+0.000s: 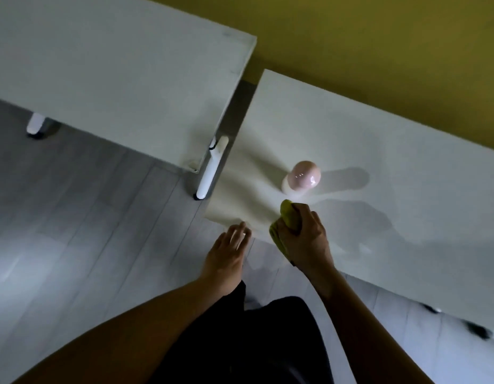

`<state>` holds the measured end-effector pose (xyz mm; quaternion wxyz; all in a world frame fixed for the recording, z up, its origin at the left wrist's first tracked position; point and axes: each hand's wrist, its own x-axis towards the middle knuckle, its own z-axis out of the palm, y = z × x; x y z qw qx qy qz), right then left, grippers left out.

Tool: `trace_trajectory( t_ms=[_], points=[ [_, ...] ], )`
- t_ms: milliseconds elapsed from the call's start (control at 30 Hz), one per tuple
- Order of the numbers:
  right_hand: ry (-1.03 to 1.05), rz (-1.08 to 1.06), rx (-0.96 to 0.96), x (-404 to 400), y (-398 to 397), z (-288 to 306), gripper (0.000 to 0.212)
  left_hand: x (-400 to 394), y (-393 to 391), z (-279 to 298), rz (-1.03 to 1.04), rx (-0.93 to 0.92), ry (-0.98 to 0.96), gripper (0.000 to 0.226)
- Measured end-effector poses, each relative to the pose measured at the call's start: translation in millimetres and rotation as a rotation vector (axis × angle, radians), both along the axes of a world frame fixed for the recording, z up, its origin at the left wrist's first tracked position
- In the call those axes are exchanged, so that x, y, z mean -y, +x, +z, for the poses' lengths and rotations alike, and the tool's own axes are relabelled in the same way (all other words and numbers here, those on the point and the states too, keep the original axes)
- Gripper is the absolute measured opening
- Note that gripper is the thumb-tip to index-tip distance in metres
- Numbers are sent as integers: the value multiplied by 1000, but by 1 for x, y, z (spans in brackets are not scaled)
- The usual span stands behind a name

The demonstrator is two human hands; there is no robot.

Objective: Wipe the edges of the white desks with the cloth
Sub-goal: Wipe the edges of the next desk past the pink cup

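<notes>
Grey plank floor (74,245) fills the left and bottom; yellow-olive wall (379,37) runs across 12 to 2 o'clock.

Two white tables. Left table (101,73) takes up 9 to 12 o'clock, its corner pointing toward centre, with a white leg (210,173) under that corner and another leg (35,126) at 9 o'clock. Right table (379,167) runs from centre out to 3 o'clock, apart from the left one, with a narrow gap between them. Dark casters show under its near edge at 4 o'clock, blurred.

The person's dark clothing (254,342) is at 6 o'clock, with both bare forearms reaching up from the bottom.

Right hand (304,239), just below centre, is clenched around the cloth (288,217), yellow-green and bunched; the cloth sits at the near edge of the right table, close to its near-left corner, part of it hanging over the edge below the hand.

Left hand (226,250), at 7 o'clock from the right hand, is released, fingers straight and motion-blurred, fingertips at the right table's near-left corner; contact cannot be told.

A small pink dome-topped object (304,177) on a white base stands upright on the right table at 12 o'clock from the cloth, near but not touching it.
</notes>
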<state>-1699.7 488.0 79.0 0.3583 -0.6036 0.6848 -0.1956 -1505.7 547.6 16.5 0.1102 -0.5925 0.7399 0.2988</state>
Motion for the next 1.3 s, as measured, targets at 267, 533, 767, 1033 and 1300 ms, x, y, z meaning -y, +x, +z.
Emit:
trace_trajectory(
  t_ms=[267, 533, 767, 1033, 1300],
  points=[
    [-54, 623, -72, 51, 36, 3, 56, -39, -49, -10, 308, -139, 8, 75],
    [-723, 1538, -365, 83, 75, -37, 48, -50, -148, -18, 648, -122, -163, 67],
    [-638, 2261, -653, 93, 98, -65, 42, -30, -181, -1, 883, -72, -56, 75],
    [-687, 2132, -589, 107, 147, -84, 45, -19, -191, -2, 889, -28, 52, 81],
    [-378, 1800, -395, 115, 172, -80, 49, -10, -183, -26, 941, 158, -221, 67]
  ],
)
